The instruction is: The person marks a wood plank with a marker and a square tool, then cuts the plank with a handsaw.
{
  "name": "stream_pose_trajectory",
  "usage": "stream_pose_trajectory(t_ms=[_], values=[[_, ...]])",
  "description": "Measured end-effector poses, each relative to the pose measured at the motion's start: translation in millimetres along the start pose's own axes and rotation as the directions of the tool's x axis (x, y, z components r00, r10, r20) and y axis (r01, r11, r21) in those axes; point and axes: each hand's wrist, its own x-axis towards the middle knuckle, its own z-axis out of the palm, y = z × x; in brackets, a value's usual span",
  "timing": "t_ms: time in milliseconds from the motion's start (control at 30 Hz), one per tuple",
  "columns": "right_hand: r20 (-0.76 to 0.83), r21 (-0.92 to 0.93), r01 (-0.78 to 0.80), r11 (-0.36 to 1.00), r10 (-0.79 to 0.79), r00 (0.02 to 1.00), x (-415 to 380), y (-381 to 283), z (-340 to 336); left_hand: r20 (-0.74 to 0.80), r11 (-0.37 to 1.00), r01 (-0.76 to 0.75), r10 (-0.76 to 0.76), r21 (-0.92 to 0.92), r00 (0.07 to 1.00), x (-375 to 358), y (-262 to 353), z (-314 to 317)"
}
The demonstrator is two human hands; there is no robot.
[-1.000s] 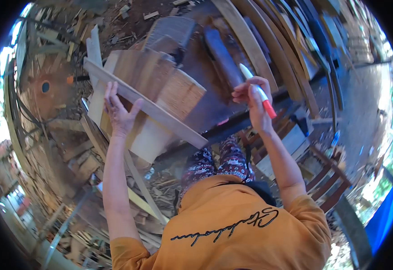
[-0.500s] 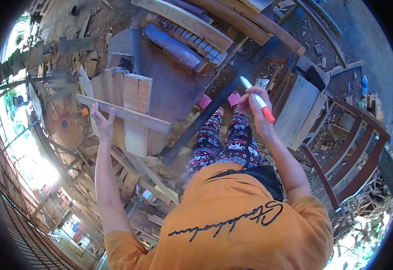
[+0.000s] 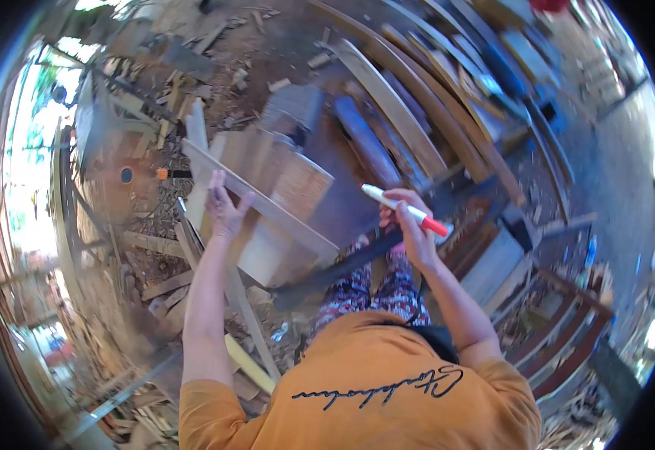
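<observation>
My right hand (image 3: 410, 225) grips a white marker (image 3: 389, 199) with a red end, its tip pointing up and left, clear of the wood. My left hand (image 3: 226, 208) rests at the upper part of a narrow wooden strip (image 3: 282, 204), fingers at its edge and thumb apart, holding it. Beneath the strip are wider boards; a rough-faced board (image 3: 306, 186) shows on its far side and a pale smooth board (image 3: 264, 255) on its near side. Motion blur softens the exact finger contact.
A dark beam (image 3: 327, 270) crosses before my legs. Long planks (image 3: 395, 109) and a rounded log (image 3: 365, 139) lie ahead. A slatted wooden frame (image 3: 560, 337) stands at the right, with a plastic bottle (image 3: 591, 251) beyond. Wood scraps litter the ground.
The view has turned, so the strip and boards appear further right and more slanted. My right hand with the marker has come nearer the boards. My left hand stays at the strip.
</observation>
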Motion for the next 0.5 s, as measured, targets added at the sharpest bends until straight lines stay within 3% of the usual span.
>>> stream_pose_trajectory(t_ms=[133,333,433,500], values=[[0.186,-0.079,0.011,0.997,0.004,0.982,59.7,1.4,79.0,-0.041,0.990,0.136,-0.135,0.034,0.990,-7.3,18.4,-5.3],[0.379,-0.133,0.035,0.991,0.018,0.925,158.0,50.5,192.6,-0.012,0.992,0.125,-0.125,-0.009,0.992,-7.3,23.9,-17.3],[0.405,-0.208,-0.018,0.978,0.103,0.908,188.8,69.7,233.2,-0.052,0.989,0.131,-0.135,-0.070,0.990,-6.8,21.1,-18.3],[0.424,-0.227,0.022,0.974,0.078,0.902,201.4,83.1,251.9,-0.060,0.986,0.126,-0.133,-0.108,0.989,-6.2,22.0,-22.0]])
